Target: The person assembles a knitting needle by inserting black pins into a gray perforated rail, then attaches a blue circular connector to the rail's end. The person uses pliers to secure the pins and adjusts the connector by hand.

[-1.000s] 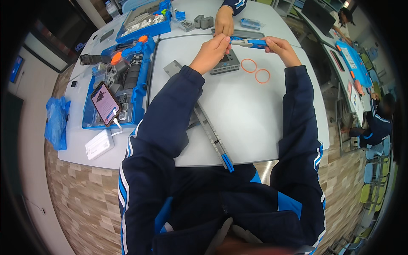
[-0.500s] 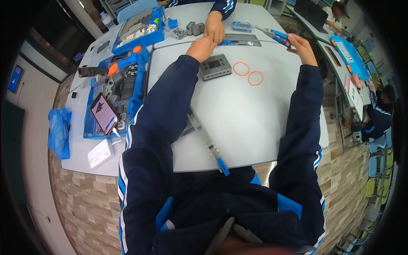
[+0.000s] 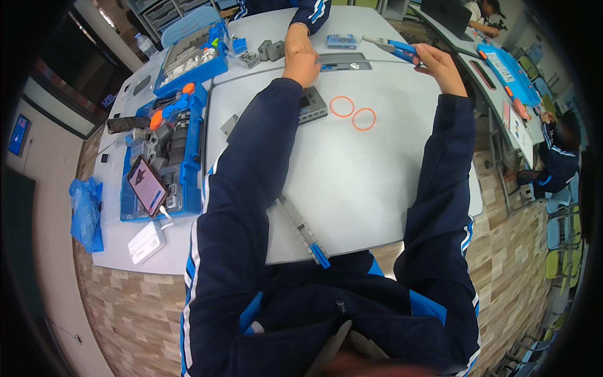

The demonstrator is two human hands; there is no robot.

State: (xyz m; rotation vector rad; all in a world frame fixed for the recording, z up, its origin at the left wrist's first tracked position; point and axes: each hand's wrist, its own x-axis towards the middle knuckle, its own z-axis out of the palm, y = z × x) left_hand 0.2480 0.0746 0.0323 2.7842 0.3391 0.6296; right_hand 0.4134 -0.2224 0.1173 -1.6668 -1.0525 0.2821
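Observation:
My right hand [image 3: 436,66] grips pliers [image 3: 402,50] with blue handles, their pale jaws pointing left above the far part of the table. My left hand [image 3: 302,66] is closed, fingers bent, at the left end of a shallow grey tray [image 3: 364,58] that holds small blue pieces. What its fingers hold, if anything, is hidden. A co-worker's hand [image 3: 298,40] overlaps it from across the table. Below my left wrist sits a grey control block [image 3: 314,108] with buttons, partly behind my sleeve. Two orange rubber bands [image 3: 342,107] lie to its right.
A long grey beam assembly [image 3: 298,226] with blue ends lies near the front edge. To the left stand blue parts boxes [image 3: 196,157], with a phone [image 3: 148,186] leaning on one and a white power bank [image 3: 147,243] beside it. A clear blue case [image 3: 342,41] lies beyond the tray.
The view has shifted, so the table things sit slightly left of before. My left hand now overlaps the co-worker's hand more. The pliers stay in my right hand.

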